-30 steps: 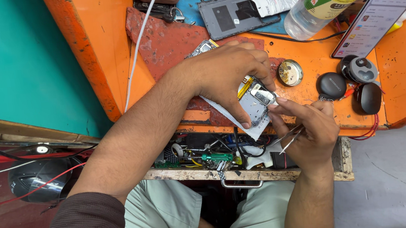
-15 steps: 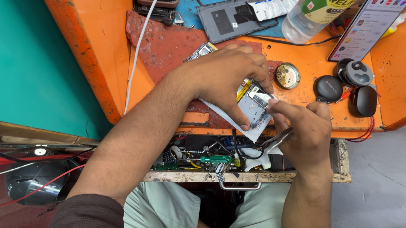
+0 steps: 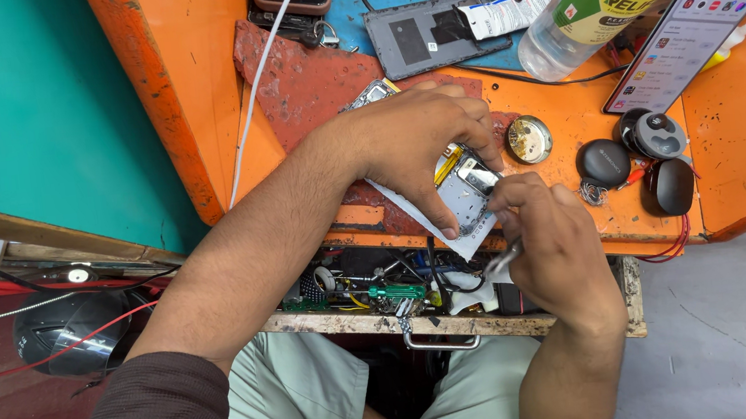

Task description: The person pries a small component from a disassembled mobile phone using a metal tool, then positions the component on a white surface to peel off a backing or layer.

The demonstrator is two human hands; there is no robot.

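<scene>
Pressing down with spread fingers, the left hand [image 3: 417, 140] is pinning an opened phone [image 3: 459, 193] on the orange workbench [image 3: 566, 111]. Just right, the right hand [image 3: 553, 251] is pinching thin metal tweezers [image 3: 500, 261] at the phone's edge, beside a round metal tin [image 3: 529, 138] and black earbud cases [image 3: 604, 163].

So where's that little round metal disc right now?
In the head view, the round metal disc lies on the orange bench, just right of the left hand, left of the black earbud cases.
</scene>
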